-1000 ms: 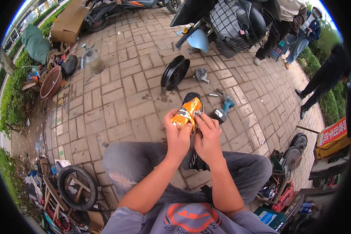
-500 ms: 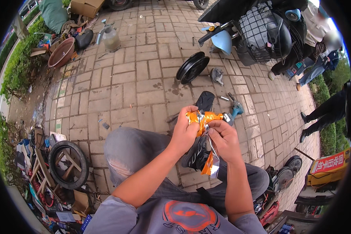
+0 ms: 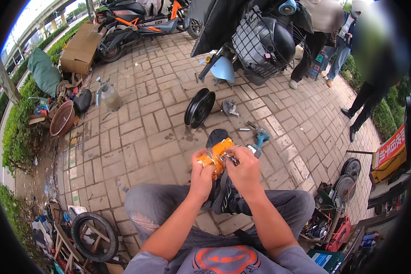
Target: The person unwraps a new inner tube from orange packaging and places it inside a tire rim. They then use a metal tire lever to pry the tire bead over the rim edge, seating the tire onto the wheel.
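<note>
An orange and silver foil packet [image 3: 222,147], crumpled and torn-looking, is held up between my hands, above my shoes [image 3: 224,199]. The fingers of my left hand [image 3: 202,179] are closed round its left end. On the other side, my right hand [image 3: 245,171] pinches the foil near its middle, with a bit of silver showing at the fingertips. What lies inside the packet is hidden. Just beyond my right hand a teal cordless power tool [image 3: 261,136] rests on the paving, with a small metal cylinder [image 3: 244,129] beside it.
A black wheel rim [image 3: 199,108] and a greyish metal part [image 3: 230,108] are on the bricks ahead. Farther off stands a scooter with a wire basket [image 3: 260,43]. A tyre [image 3: 95,237] leans among clutter at left; toolboxes [image 3: 326,260] are at right. People stand at far right.
The view has tilted upward. The packet now slants up to the right, and the foil strip that hung below my right hand no longer shows. Both hands still grip the packet.
</note>
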The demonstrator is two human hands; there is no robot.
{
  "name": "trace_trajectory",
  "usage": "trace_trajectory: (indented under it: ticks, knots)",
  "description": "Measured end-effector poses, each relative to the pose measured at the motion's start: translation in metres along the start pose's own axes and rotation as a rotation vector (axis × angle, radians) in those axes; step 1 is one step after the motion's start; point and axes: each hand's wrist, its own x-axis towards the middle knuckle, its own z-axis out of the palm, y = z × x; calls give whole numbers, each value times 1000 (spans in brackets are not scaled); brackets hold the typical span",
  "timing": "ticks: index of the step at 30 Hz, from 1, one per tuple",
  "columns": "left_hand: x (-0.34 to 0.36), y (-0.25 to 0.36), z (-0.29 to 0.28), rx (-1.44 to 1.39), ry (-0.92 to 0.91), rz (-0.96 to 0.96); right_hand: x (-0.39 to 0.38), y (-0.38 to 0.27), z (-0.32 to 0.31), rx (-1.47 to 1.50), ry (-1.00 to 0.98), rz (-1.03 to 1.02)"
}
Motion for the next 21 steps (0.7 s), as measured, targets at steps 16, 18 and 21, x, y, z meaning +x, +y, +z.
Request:
trace_trajectory:
  ticks: [16,18,21]
  knots:
    - [1,-1,-7,50,-94,-142,-21,31,-21,799,-528,593]
    - [12,-32,-9,233,4,91,-24,40,-16,637,-292,349]
    - [6,-28,2,193,14,36,-16,24,-14,337,19,270]
